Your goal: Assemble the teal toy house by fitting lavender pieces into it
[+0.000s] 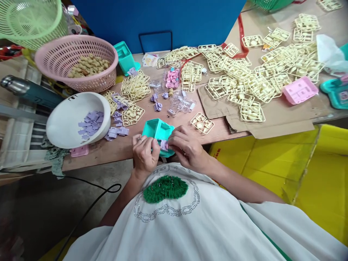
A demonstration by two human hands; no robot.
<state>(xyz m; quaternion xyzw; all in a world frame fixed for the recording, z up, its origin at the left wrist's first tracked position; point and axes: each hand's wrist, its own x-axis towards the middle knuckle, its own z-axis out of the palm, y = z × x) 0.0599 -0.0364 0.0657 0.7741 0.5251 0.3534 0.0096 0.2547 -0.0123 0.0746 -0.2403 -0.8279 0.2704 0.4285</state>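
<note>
Turquoise two-compartment plastic case point(158, 131) sits between your hands, gripped by your curled left hand point(145, 154), while your arched right hand point(186, 145) pinches a small lilac plastic piece point(164, 145) beside your left thumb

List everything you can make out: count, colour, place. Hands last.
open box: one, teal, table's near edge
small piece: one, purple, over open box
basket: one, pink, left
rough pieces: many, tan, in basket
second box: one, teal, beside basket
colander: at least one, pale green, upper left
bowl: one, white, left
flat pieces: many, purple, in and beside bowl
moulded frames: many, cream, across table
clear parts: several, transparent, table's middle
moulding: one, pink, right
flask: one, dark teal, left
panel: one, blue, far side
carton: one, yellow, lower right
garment: one, mostly white, bottom
left hand: one, bare, at open box
right hand: one, bare, on small piece
</note>
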